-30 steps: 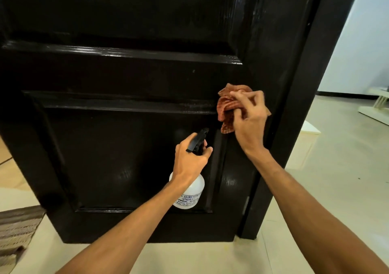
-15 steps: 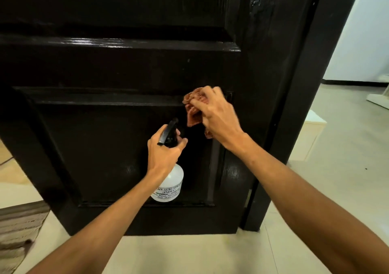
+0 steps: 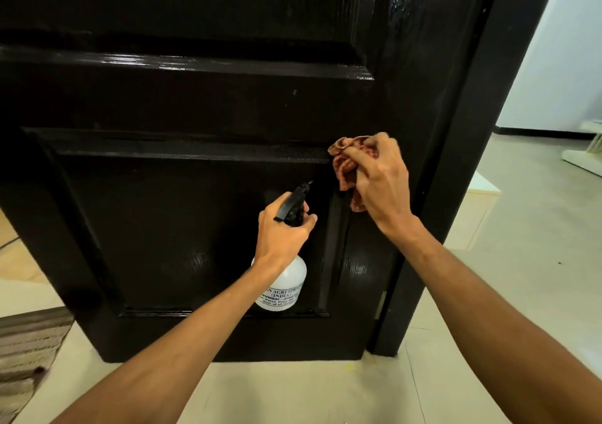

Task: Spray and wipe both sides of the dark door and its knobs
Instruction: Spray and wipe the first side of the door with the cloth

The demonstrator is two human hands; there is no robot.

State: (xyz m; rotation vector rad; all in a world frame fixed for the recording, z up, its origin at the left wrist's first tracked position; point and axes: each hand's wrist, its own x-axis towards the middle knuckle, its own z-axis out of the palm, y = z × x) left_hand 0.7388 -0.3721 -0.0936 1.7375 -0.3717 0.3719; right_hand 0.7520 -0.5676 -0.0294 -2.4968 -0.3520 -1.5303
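While the right hand (image 3: pixel 381 182) is scrunching the reddish cloth (image 3: pixel 346 166) onto the dark door (image 3: pixel 195 104) and the left hand (image 3: pixel 283 233), just below-left, is gripping the spray bottle (image 3: pixel 285 288), I'm guessing we're mid-wipe, knobs and other side not done.

I see the right hand (image 3: pixel 384 189) and its crumpled cloth (image 3: pixel 345 169) back toward 3 o'clock on the door (image 3: pixel 195 104), reversing the earlier 9 o'clock sweep. The gap to the spray bottle (image 3: pixel 286 283), at 7 o'clock, has widened again.
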